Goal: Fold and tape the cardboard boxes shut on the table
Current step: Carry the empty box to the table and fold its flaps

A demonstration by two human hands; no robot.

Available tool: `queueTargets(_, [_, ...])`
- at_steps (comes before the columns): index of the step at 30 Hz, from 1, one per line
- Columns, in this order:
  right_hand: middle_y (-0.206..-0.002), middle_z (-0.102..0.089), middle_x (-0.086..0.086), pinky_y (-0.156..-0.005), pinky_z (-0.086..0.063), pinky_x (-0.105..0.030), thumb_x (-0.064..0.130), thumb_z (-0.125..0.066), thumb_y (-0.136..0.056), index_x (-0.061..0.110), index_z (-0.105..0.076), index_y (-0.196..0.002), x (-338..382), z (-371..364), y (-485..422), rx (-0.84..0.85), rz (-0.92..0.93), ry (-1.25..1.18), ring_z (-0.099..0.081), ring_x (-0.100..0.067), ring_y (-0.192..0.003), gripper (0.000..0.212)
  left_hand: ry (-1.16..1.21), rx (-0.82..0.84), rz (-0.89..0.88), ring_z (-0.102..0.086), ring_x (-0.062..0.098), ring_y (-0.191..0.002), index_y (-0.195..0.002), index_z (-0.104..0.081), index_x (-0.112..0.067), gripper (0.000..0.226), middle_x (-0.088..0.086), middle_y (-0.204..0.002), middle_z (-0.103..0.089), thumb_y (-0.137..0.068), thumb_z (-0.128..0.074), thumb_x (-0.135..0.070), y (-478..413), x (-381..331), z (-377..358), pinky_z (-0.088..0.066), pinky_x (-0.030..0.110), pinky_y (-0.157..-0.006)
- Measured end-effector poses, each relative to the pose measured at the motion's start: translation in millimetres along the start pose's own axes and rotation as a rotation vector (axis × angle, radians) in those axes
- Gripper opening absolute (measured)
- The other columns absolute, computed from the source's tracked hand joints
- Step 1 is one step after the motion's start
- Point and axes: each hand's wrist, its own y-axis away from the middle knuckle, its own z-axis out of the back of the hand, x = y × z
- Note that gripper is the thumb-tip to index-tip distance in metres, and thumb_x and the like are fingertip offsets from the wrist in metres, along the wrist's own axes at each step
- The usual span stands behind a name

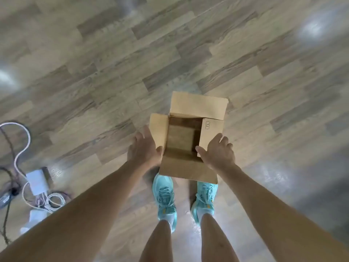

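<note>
Cardboard box [197, 108] hung between your two hands, out in front of you and over the toes of your shoes, not on any table. Your left hand [143, 150] gripped its left side: the thumb lay hooked over the near-left corner of the rim, while the fingers ran straight forward along the outside, just under the left flap [158, 131]. Your right hand [217, 154] clasped the other side, with the thumb laid on top of the right flap [210, 135] and the fingers curled over that flap's outer edge. Both forearms reached forward and inward to meet at the box.

All four flaps stood open. The far flap [188, 104] tilted away from you, the near flap [187, 169] dropped toward you and covered the tips of your shoes, and the two side flaps spread outward under your hands. A small printed mark showed on the right flap. The inside was dark and blurred, so you could not tell whether the bottom was closed.

Below the box, your left shoe [164, 197] and right shoe [204, 199], both teal with laces, stood side by side on a wood-pattern floor [113, 72]. Well off to your left on that floor lay a white power adapter [36, 181] among looped white cables [54, 202].
</note>
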Motion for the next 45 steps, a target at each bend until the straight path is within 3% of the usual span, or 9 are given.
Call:
queueTargets(5, [-0.160, -0.012, -0.027, -0.111, -0.035, -0.053, 0.061, -0.067, -0.087, -0.003, 0.008, -0.156, 2.2, -25.0, -43.7, -0.003, -0.100, -0.020, -0.028, -0.044, -0.142, 0.120, 0.053, -0.069, 0.026, -0.045, 0.037, -0.133, -0.159, 0.002, -0.003, 0.102, 0.022, -0.148, -0.039, -0.093, -0.070, -0.035, -30.0, -10.3, -27.9, -0.045, 0.045, -0.101])
queueTargets(10, [-0.164, -0.002, -0.028, -0.114, -0.030, -0.058, 0.060, -0.072, -0.083, -0.003, 0.018, -0.154, 11.3, -33.4, -68.3, 0.000, -0.171, -0.094, -0.020, -0.046, -0.147, 0.131, 0.110, -0.301, -0.067, -0.059, 0.030, -0.112, -0.147, -0.027, -0.013, 0.073, 0.010, -0.125, -0.053, -0.088, -0.071, -0.018, -35.5, -24.4, -42.4, -0.049, 0.041, -0.083])
queueTargets(15, [-0.162, -0.010, -0.031, -0.112, -0.034, -0.054, 0.060, -0.071, -0.085, -0.005, 0.020, -0.153, 15.5, -38.4, -74.3, 0.010, -0.191, -0.134, -0.022, -0.046, -0.147, 0.131, 0.136, -0.242, -0.032, -0.060, 0.022, -0.095, -0.124, -0.046, -0.017, 0.031, 0.004, -0.115, -0.062, -0.097, -0.062, -0.025, -44.5, -44.3, -47.1, -0.037, 0.033, -0.074])
queueTargets(20, [-0.154, -0.025, -0.029, -0.106, -0.041, -0.045, 0.043, -0.069, -0.089, -0.006, 0.016, -0.154, 5.2, -40.3, -84.6, -0.001, -0.162, -0.118, -0.033, -0.042, -0.140, 0.118, 0.081, -0.150, 0.029, -0.064, 0.036, -0.103, -0.125, -0.044, -0.010, 0.028, 0.010, -0.115, -0.061, -0.100, -0.051, -0.020, -55.7, -53.0, -57.7, -0.038, 0.040, -0.074])
queueTargets(25, [-0.153, -0.030, -0.027, -0.104, -0.044, -0.046, 0.068, -0.067, -0.082, -0.006, 0.015, -0.154, 3.9, -36.4, -85.7, 0.019, -0.193, -0.115, -0.036, -0.040, -0.140, 0.132, 0.018, -0.104, -0.007, -0.065, 0.033, -0.099, -0.121, -0.042, -0.014, 0.022, 0.010, -0.114, -0.061, -0.102, -0.050, -0.023, -50.2, -52.3, -56.5, -0.040, 0.038, -0.072])
queueTargets(28, [-0.147, -0.033, -0.024, -0.094, -0.048, -0.042, 0.064, -0.073, -0.079, -0.007, 0.018, -0.153, 10.1, -40.5, -89.2, -0.027, -0.224, -0.098, -0.039, -0.036, -0.134, 0.137, -0.064, -0.091, -0.016, -0.067, 0.032, -0.103, -0.130, -0.041, -0.011, 0.032, 0.010, -0.118, -0.064, -0.103, -0.052, -0.022, -49.1, -56.1, -61.6, -0.051, 0.041, -0.078])
queueTargets(33, [-0.145, -0.034, -0.026, -0.095, -0.048, -0.043, 0.034, -0.071, -0.086, -0.001, 0.014, -0.155, 6.3, -37.2, -81.1, -0.027, -0.221, -0.157, -0.041, -0.038, -0.130, 0.114, -0.052, -0.071, 0.004, -0.066, 0.034, -0.107, -0.133, -0.042, -0.009, 0.033, 0.011, -0.122, -0.064, -0.103, -0.050, -0.021, -38.4, -67.0, -59.6, -0.050, 0.043, -0.083])
queueTargets(38, [-0.127, -0.060, -0.018, -0.095, -0.049, -0.046, 0.022, -0.044, -0.098, 0.005, -0.045, -0.136, -14.9, 9.7, -51.0, -0.041, -0.138, -0.261, -0.057, -0.036, -0.114, 0.041, 0.023, -0.140, 0.047, -0.065, 0.035, -0.101, -0.121, -0.047, -0.012, 0.018, 0.010, -0.115, -0.065, -0.103, -0.047, -0.016, -14.0, -68.4, -21.5, -0.038, 0.038, -0.072])
queueTargets(45, [-0.120, -0.065, -0.020, -0.089, -0.046, -0.038, 0.018, -0.040, -0.101, 0.006, -0.055, -0.116, -33.4, 143.7, 42.9, -0.138, 0.020, -0.169, -0.061, -0.037, -0.111, 0.024, -0.005, -0.235, -0.005, -0.066, 0.033, -0.101, -0.115, -0.048, -0.014, 0.015, 0.008, -0.112, -0.065, -0.102, -0.047, -0.022, 61.9, -101.9, 90.9, -0.038, 0.036, -0.069])
